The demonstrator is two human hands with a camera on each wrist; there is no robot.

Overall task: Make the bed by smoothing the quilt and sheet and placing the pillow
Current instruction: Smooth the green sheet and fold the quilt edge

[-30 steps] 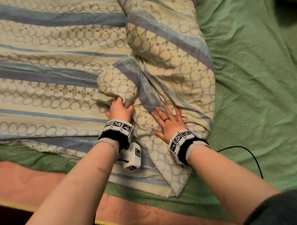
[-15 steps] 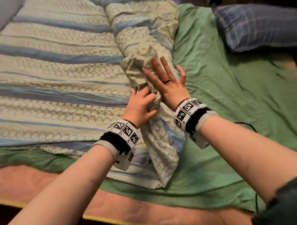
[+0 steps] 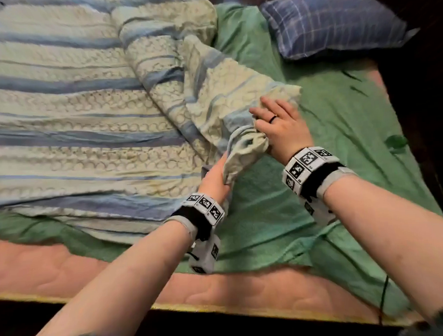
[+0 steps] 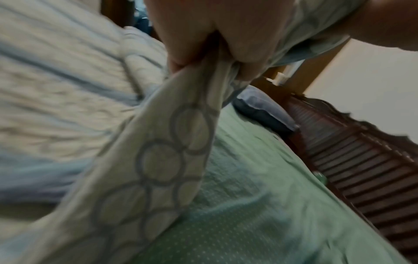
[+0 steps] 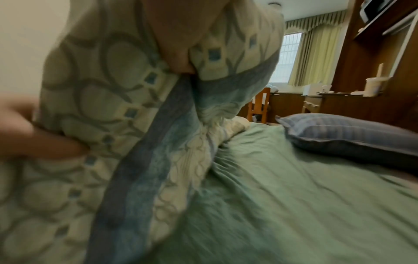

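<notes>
The cream quilt with blue stripes and rings covers the left of the bed. One folded corner of it is lifted over the green sheet. My left hand grips a bunched fold of that corner; in the left wrist view its fingers curl tight round the quilt. My right hand holds the same corner further up, fingers over the cloth and thumb pressed into the quilt. The blue plaid pillow lies at the far right corner, apart from both hands.
The pink mattress edge runs along the near side. A dark cable hangs by my right arm. A slatted wooden headboard stands beyond the pillow. A desk and chair stand past the bed.
Both hands have carried the quilt fold to the right, out over the green sheet. My right hand, flat on the quilt before, now holds the corner. The pillow has come into view.
</notes>
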